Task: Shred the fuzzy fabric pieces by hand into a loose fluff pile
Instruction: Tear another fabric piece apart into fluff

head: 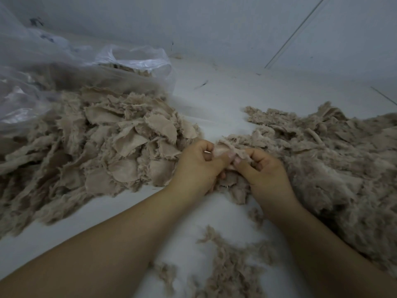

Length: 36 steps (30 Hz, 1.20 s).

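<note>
A heap of beige fuzzy fabric pieces [120,143] lies on the left, many showing their smooth backing. On the right spreads a loose pile of shredded fluff [335,160]. Between the two, my left hand [197,166] and my right hand [264,171] both pinch one small fabric piece [223,150] with thumbs and curled fingers, close together just above the white surface. More scraps lie under my hands.
A clear plastic bag [64,67] holding more fabric lies open at the back left. Stray fluff tufts [227,265] are scattered on the white surface near my forearms. A pale wall rises behind.
</note>
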{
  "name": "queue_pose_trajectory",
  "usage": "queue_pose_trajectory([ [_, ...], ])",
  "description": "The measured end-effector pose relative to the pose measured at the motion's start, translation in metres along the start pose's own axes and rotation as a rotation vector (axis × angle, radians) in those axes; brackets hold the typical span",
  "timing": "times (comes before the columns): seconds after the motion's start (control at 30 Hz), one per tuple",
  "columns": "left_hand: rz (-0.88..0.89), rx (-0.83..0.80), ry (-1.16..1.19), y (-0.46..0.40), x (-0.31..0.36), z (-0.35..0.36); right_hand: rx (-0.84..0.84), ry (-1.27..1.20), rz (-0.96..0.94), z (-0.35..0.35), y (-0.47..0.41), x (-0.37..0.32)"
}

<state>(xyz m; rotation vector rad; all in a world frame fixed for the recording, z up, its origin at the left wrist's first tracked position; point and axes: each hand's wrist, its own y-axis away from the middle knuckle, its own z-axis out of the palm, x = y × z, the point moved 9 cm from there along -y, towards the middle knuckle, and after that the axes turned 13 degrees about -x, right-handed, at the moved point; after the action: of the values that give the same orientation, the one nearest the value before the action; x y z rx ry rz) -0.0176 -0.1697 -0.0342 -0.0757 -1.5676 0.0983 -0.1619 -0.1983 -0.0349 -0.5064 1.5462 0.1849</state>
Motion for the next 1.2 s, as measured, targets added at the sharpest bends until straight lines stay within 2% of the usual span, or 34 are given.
queue_pose_trajectory([
  [0.2, -0.107, -0.173, 0.080, 0.000, -0.006, 0.008, 0.035, -0.042, -0.006, -0.002, 0.002, -0.003],
  [0.33, -0.156, -0.269, 0.047, 0.000, -0.006, 0.011, 0.058, -0.057, 0.016, -0.003, 0.003, -0.003],
  [0.47, -0.125, -0.228, 0.080, -0.001, -0.006, 0.010, -0.009, -0.012, 0.001, 0.003, 0.003, -0.009],
  [0.57, -0.090, -0.178, 0.068, -0.002, -0.005, 0.009, 0.013, 0.005, 0.000, 0.001, 0.004, -0.011],
  [0.73, -0.088, -0.101, 0.254, -0.001, -0.007, 0.001, 0.070, -0.020, -0.006, -0.001, 0.005, -0.011],
  [0.9, -0.083, -0.259, 0.125, 0.000, -0.002, 0.014, 0.094, -0.053, -0.008, -0.004, 0.004, -0.009],
  [1.0, -0.104, -0.321, 0.166, 0.001, 0.001, 0.017, 0.115, 0.028, -0.023, -0.008, 0.005, -0.009],
  [1.03, -0.069, -0.269, 0.228, -0.001, 0.002, 0.012, 0.126, 0.044, -0.025, -0.009, 0.005, -0.009],
  [1.13, 0.096, 0.075, 0.436, -0.001, 0.008, -0.025, 0.153, -0.042, -0.023, -0.014, 0.002, -0.001],
  [1.2, 0.197, 0.160, 0.487, 0.000, 0.015, -0.035, 0.153, -0.097, -0.016, -0.013, 0.000, 0.001],
])
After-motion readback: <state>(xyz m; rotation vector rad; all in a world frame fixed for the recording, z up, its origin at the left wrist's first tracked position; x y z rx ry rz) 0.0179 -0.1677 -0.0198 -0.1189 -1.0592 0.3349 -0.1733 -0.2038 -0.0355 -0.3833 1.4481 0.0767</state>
